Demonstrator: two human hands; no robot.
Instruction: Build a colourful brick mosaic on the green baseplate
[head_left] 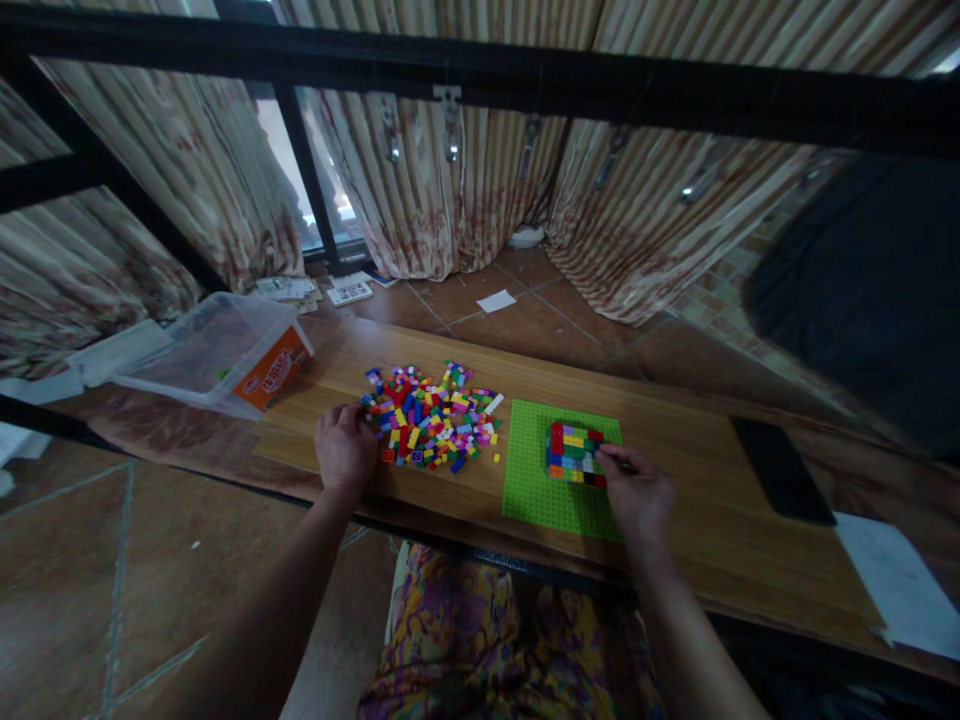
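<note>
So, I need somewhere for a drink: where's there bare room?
Bare wood shows between the right hand and black slab, with a smaller patch between the clear bin, brick pile and left hand. It's crowded at the pile and at the block build on the green baseplate, beside the right hand.

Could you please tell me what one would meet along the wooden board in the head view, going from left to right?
Plastic box, left hand, pile of loose bricks, green baseplate, right hand, black flat object, white sheet.
</note>
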